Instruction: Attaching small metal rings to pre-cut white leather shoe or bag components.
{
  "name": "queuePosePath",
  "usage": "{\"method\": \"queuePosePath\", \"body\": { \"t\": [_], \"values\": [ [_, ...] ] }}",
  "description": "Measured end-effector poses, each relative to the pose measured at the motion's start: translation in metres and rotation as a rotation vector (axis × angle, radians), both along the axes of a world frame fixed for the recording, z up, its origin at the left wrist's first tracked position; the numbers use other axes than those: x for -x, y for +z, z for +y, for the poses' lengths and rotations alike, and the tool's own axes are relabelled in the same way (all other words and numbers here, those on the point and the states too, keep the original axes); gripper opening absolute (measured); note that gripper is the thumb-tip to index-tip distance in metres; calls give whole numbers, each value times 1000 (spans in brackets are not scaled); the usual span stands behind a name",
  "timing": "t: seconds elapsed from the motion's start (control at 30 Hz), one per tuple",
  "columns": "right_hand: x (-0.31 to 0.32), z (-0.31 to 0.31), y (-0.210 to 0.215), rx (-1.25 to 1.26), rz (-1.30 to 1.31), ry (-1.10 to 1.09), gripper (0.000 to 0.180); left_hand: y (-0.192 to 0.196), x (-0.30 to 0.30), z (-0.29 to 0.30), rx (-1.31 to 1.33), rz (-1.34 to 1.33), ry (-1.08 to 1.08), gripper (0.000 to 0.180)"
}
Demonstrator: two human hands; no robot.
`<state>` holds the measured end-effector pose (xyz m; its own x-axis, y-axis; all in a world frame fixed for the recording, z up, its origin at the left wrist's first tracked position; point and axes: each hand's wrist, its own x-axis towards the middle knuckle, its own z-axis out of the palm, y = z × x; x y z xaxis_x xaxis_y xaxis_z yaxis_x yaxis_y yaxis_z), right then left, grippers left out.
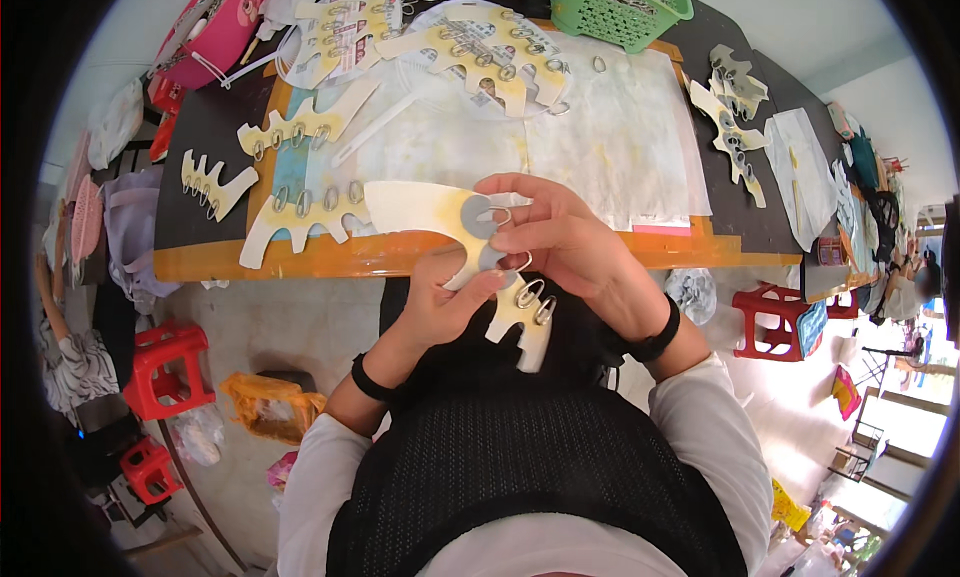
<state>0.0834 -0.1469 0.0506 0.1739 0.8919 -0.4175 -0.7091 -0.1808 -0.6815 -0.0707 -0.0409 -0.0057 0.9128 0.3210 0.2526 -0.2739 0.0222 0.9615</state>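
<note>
A white curved cut-out piece with yellow stains, round grey patches and a toothed edge is held above the table's near edge, slanting down toward my lap. My left hand grips its middle from below, thumb pressed on top beside a grey patch. My right hand is closed at the piece's upper right edge, its fingers pinched around an oval metal ring over a grey patch. More metal rings sit along the lower toothed part. The right fingers partly hide the patches.
Similar ringed pieces lie left on the table and on round white fans. A pink basket and a green basket of metal parts stand at the back. Other pieces lie right; red stools stand on the floor.
</note>
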Motion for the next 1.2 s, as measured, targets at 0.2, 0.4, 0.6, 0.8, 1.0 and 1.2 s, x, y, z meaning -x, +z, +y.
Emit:
{"method": "queuePosePath", "body": {
  "t": [0.2,0.4,0.6,0.8,1.0,1.2],
  "values": [
    [4,-3,-14,-16,-350,-88,51,-31,-3,4,272,-150,190,10],
    [14,-7,-11,-74,-542,-39,49,18,-11,20,276,266,297,12],
    [3,-8,-15,-209,-23,41,48,15,-7,-3,350,170,418,16],
    [12,-14,-4,-262,-377,-20,46,-21,7,3,696,-115,166,86],
    [2,-28,14,-251,-969,100,48,14,18,54,563,-104,-239,85],
    [12,-22,18,-322,-1459,-114,37,44,12,30,-43,264,37,9]
  ]
}}
